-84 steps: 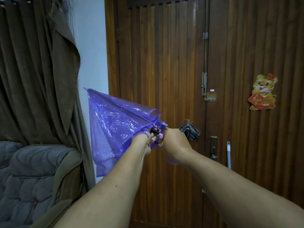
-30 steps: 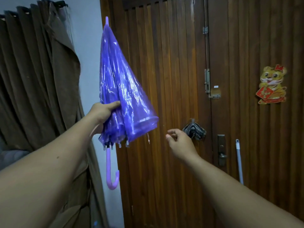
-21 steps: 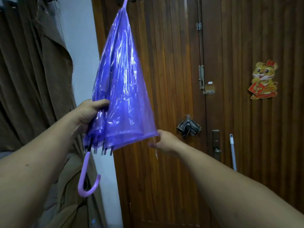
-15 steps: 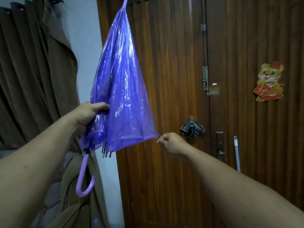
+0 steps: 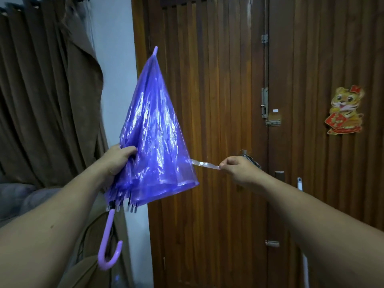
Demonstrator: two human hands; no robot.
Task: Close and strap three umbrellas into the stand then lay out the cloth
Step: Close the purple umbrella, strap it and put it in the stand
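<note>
A purple see-through umbrella [image 5: 154,142] is folded shut and held tip up in front of the wooden door. My left hand [image 5: 117,157] grips its gathered canopy near the lower edge, and the curved lilac handle [image 5: 108,248] hangs below. My right hand [image 5: 236,168] pinches the end of the clear strap [image 5: 204,164], which carries a white snap and is pulled out taut to the right of the canopy. The stand, the other umbrellas and the cloth are out of view.
A dark wooden double door [image 5: 228,100] with a latch [image 5: 265,107] fills the middle and right. A tiger sticker [image 5: 345,111] is on the right leaf. Brown curtains [image 5: 47,100] hang at left above a grey armchair [image 5: 18,196]. A white pole [image 5: 300,186] leans by the door.
The umbrella was folded shut and turned tip up in my left hand. My right hand reached to the canopy's edge, took the strap and has drawn it out straight to the right.
</note>
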